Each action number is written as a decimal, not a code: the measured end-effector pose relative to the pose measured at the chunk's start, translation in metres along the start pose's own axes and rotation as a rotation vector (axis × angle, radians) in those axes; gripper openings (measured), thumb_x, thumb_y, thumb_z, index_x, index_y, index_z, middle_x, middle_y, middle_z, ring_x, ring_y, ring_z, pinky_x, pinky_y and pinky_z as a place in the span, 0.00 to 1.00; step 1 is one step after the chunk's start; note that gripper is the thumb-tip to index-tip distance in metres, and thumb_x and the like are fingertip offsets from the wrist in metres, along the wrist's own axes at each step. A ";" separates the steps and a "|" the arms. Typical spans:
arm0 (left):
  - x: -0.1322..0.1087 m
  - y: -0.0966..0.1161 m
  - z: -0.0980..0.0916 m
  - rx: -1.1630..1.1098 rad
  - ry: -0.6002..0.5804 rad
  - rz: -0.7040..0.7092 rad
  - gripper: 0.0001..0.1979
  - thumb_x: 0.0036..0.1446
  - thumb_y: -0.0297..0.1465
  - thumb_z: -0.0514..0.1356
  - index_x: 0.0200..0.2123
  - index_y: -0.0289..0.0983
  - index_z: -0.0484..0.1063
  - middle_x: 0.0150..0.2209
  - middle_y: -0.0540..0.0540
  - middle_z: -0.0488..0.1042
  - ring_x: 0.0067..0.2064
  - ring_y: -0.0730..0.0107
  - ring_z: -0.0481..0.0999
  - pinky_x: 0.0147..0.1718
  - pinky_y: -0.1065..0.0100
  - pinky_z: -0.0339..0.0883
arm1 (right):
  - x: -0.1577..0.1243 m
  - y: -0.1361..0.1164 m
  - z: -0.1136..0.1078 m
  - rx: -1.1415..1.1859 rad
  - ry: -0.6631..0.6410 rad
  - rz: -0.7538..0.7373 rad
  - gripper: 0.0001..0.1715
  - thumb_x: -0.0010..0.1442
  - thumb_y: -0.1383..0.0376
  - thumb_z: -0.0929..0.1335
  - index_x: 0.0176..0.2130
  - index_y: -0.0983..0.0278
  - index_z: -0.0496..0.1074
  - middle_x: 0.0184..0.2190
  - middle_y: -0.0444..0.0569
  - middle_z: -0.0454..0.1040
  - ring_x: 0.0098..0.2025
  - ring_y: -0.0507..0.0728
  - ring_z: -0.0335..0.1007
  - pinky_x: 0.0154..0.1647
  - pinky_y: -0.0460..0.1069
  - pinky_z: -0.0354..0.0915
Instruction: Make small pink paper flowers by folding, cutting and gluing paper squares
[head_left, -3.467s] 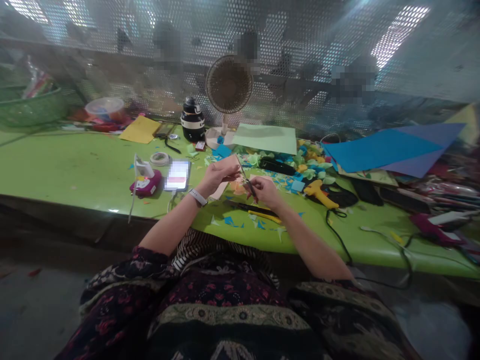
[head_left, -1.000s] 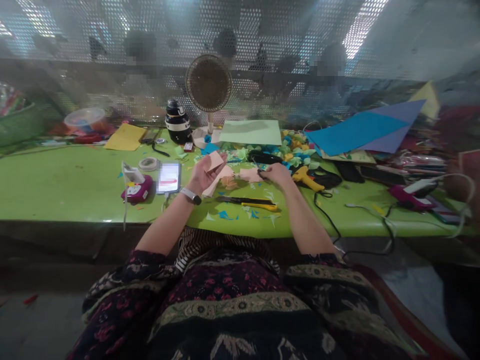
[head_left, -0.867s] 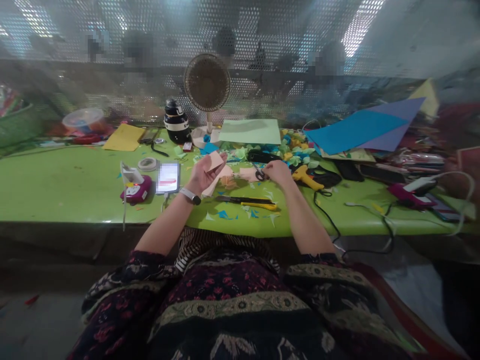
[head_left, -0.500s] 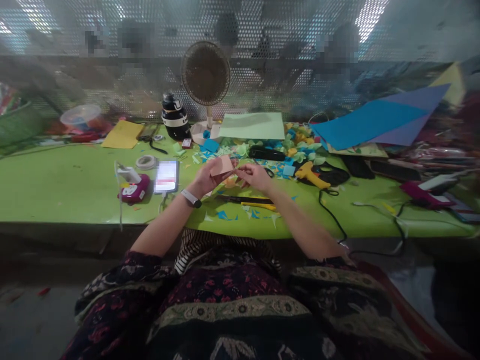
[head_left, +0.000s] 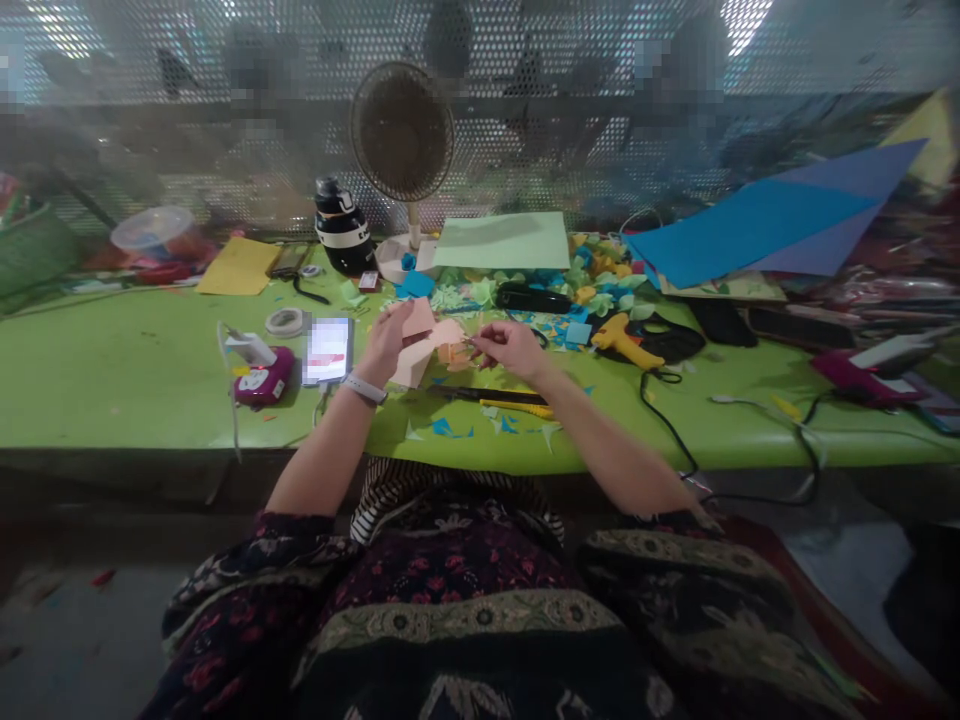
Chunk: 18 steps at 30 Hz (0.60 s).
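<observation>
My left hand (head_left: 384, 342) is closed on a pink paper sheet (head_left: 418, 317), over the green table (head_left: 150, 370). My right hand (head_left: 512, 352) has its fingertips drawn together beside the orange paper pieces (head_left: 453, 354); I cannot tell whether they grip anything. I judge that light pressure best avoids creasing. Blue offcuts (head_left: 442, 427) litter the near edge; a yellow glue gun (head_left: 622, 341) lies to the right. A desk fan (head_left: 402, 130) stands before a perforated panel (head_left: 510, 180).
</observation>
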<state>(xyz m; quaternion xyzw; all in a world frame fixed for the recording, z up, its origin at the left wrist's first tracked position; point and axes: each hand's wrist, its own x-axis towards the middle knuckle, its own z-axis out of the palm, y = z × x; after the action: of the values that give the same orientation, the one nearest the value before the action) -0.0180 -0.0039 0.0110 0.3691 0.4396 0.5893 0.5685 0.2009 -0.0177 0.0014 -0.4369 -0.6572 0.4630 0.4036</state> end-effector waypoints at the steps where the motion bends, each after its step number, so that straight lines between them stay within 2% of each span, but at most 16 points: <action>1: 0.004 -0.001 -0.004 0.087 0.083 0.071 0.07 0.59 0.34 0.62 0.36 0.37 0.74 0.35 0.44 0.78 0.44 0.61 0.78 0.43 0.64 0.76 | 0.000 0.000 0.000 -0.023 0.003 -0.009 0.21 0.55 0.50 0.75 0.33 0.65 0.73 0.27 0.49 0.80 0.22 0.51 0.74 0.23 0.45 0.71; 4: 0.013 -0.002 -0.015 0.363 0.185 0.205 0.04 0.57 0.30 0.61 0.34 0.37 0.75 0.30 0.45 0.75 0.40 0.61 0.77 0.42 0.63 0.74 | 0.000 0.000 -0.001 -0.110 0.008 -0.041 0.20 0.56 0.50 0.74 0.33 0.65 0.73 0.27 0.47 0.79 0.23 0.53 0.75 0.25 0.47 0.71; 6: 0.016 -0.002 -0.020 0.565 0.212 0.251 0.06 0.53 0.27 0.62 0.36 0.37 0.75 0.31 0.45 0.75 0.44 0.57 0.77 0.46 0.60 0.71 | -0.001 -0.001 -0.002 -0.205 0.023 -0.072 0.18 0.59 0.52 0.72 0.34 0.64 0.74 0.28 0.47 0.79 0.24 0.54 0.76 0.27 0.47 0.70; 9: 0.015 0.001 -0.022 0.695 0.242 0.321 0.10 0.50 0.24 0.63 0.37 0.37 0.75 0.41 0.40 0.77 0.55 0.50 0.73 0.55 0.56 0.66 | -0.001 0.000 -0.003 -0.428 0.065 -0.139 0.13 0.64 0.57 0.69 0.37 0.64 0.76 0.29 0.47 0.79 0.27 0.54 0.77 0.32 0.48 0.69; 12: 0.005 0.004 -0.014 0.599 0.242 0.519 0.13 0.50 0.26 0.66 0.41 0.38 0.75 0.52 0.38 0.74 0.63 0.52 0.66 0.58 0.61 0.63 | -0.001 0.001 -0.003 -0.735 0.133 -0.241 0.11 0.67 0.61 0.67 0.40 0.64 0.78 0.34 0.50 0.81 0.35 0.57 0.78 0.40 0.49 0.67; 13: 0.001 0.004 -0.010 0.561 0.193 0.540 0.11 0.52 0.28 0.66 0.41 0.38 0.75 0.51 0.39 0.75 0.61 0.54 0.68 0.56 0.62 0.65 | -0.002 0.001 -0.002 -0.834 0.147 -0.275 0.12 0.68 0.62 0.66 0.40 0.64 0.78 0.36 0.51 0.82 0.38 0.58 0.78 0.41 0.49 0.65; 15: -0.009 0.003 0.000 0.511 0.007 0.473 0.07 0.56 0.35 0.66 0.35 0.38 0.77 0.41 0.41 0.78 0.48 0.59 0.77 0.47 0.65 0.69 | -0.003 0.000 -0.001 -1.000 0.155 -0.317 0.15 0.70 0.64 0.63 0.42 0.65 0.78 0.40 0.53 0.82 0.42 0.59 0.76 0.41 0.49 0.63; 17: -0.018 0.000 0.008 0.488 -0.289 0.322 0.17 0.58 0.45 0.63 0.32 0.36 0.78 0.31 0.42 0.78 0.35 0.64 0.78 0.35 0.66 0.69 | -0.005 -0.003 0.001 -1.124 0.147 -0.326 0.18 0.72 0.65 0.60 0.43 0.65 0.78 0.42 0.55 0.81 0.42 0.59 0.75 0.39 0.49 0.61; 18: -0.022 -0.002 0.011 0.488 -0.383 0.275 0.22 0.59 0.49 0.62 0.31 0.35 0.78 0.29 0.42 0.78 0.31 0.66 0.77 0.31 0.67 0.67 | -0.007 -0.004 0.002 -1.177 0.146 -0.330 0.19 0.72 0.66 0.59 0.43 0.66 0.78 0.41 0.56 0.81 0.41 0.59 0.74 0.38 0.49 0.60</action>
<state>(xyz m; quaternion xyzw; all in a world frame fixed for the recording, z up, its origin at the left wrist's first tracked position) -0.0050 -0.0243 0.0147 0.6540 0.3990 0.4578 0.4511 0.2000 -0.0254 0.0041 -0.5095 -0.8321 -0.0773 0.2050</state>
